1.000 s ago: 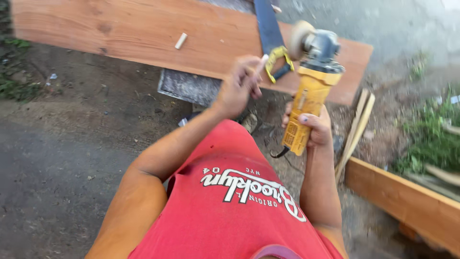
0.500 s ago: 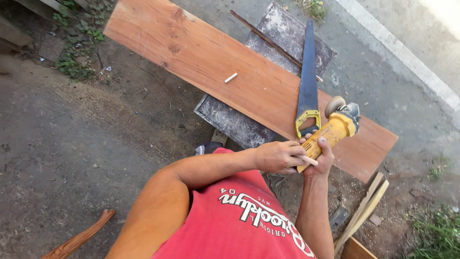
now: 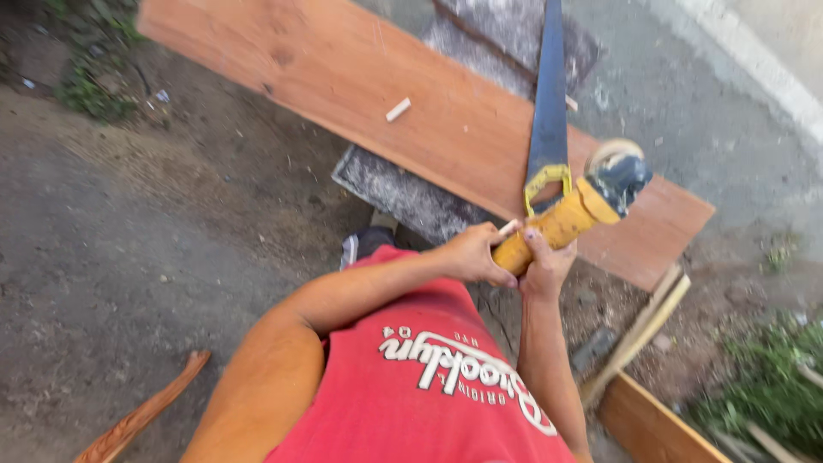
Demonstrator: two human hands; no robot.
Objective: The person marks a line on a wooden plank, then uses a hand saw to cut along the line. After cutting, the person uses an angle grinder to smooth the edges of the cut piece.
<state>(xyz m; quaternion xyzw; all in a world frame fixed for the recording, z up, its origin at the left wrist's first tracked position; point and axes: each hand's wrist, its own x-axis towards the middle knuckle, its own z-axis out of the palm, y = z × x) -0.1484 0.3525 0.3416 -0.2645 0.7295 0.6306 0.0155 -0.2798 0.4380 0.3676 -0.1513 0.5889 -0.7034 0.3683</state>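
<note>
Two hands hold a yellow power tool over a long wooden board.

The right hand [image 3: 544, 264] is wrapped tight around the back end of the yellow grinder with a dark head and a round pale disc [image 3: 576, 212]. The left hand [image 3: 473, 255] is closed on the same yellow body, just beside the right hand, and it also pinches a small pale stick [image 3: 509, 227] between its fingers. The tool is up in the air, tilted, with its disc end above the long reddish-brown wooden board [image 3: 377, 111]. A hand saw with a blue blade and yellow handle [image 3: 547, 120] lies flat on the board, right next to the tool. A little white peg [image 3: 398, 109] lies on the board too, well apart from the hands. A grey stone slab [image 3: 403, 193] sits under the board.
</note>
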